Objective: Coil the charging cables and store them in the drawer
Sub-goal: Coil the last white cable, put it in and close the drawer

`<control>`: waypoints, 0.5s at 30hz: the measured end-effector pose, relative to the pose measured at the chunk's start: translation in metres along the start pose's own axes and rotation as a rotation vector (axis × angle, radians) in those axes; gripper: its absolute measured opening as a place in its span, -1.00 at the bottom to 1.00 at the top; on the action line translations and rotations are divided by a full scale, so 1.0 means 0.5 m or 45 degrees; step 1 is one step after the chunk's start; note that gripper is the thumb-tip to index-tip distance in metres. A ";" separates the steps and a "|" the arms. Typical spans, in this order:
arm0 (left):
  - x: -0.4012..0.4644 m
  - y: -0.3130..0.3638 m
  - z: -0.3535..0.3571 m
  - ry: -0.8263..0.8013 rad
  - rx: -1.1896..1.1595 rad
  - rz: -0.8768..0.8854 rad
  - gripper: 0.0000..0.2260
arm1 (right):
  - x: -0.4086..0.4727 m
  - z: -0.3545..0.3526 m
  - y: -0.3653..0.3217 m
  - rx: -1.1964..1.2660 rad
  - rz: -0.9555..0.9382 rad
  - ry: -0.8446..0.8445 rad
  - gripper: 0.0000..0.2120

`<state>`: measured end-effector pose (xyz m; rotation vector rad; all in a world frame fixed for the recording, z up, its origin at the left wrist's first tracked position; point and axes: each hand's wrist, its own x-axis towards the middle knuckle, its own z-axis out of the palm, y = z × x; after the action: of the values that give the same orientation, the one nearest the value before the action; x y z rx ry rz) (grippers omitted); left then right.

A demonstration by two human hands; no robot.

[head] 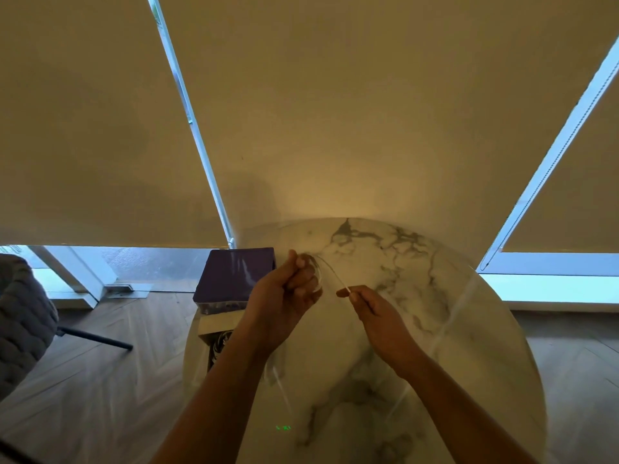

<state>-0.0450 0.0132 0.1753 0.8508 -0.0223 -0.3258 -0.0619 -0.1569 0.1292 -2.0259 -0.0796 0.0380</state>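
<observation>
Round marble table by shaded windows

A round white marble table (402,279) with grey veins stands on herringbone wood flooring (100,380); beige roller blinds (335,112) hang behind, a grey quilted chair (23,313) sits left, and a dark purple box (234,276) lies beside the table's edge.

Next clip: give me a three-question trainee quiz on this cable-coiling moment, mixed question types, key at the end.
1. True or false: the left hand grips the coiled part of the white cable.
2. Which hand pinches the cable's free end?
A. left hand
B. right hand
C. neither
3. Fill in: the hands are held above the round ____ table.

Key: 1 true. 2 B. 3 marble. The purple box sits at the table's left edge, untouched by either hand.
</observation>
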 end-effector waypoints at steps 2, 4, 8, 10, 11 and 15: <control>0.001 0.003 -0.001 0.038 -0.004 0.029 -0.68 | -0.008 0.009 0.008 -0.053 -0.011 -0.006 -0.80; 0.003 0.000 -0.001 0.104 0.041 0.073 -0.71 | -0.012 0.016 0.013 -0.128 -0.033 -0.037 -0.83; 0.011 -0.012 -0.005 0.202 0.330 0.189 -0.72 | -0.018 0.025 0.007 -0.290 -0.056 -0.137 -0.81; 0.016 -0.019 -0.015 0.262 0.562 0.212 -0.72 | -0.019 0.025 -0.003 -0.352 -0.072 -0.136 -0.78; 0.018 -0.023 -0.020 0.297 0.690 0.209 -0.73 | -0.019 0.022 -0.007 -0.381 -0.080 -0.117 -0.76; 0.023 -0.036 -0.034 0.333 1.024 0.240 -0.77 | -0.016 0.004 -0.017 -0.479 -0.104 -0.080 -0.68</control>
<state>-0.0365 0.0115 0.1492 1.6711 0.0118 -0.0105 -0.0704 -0.1518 0.1359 -2.3949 -0.2231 0.0373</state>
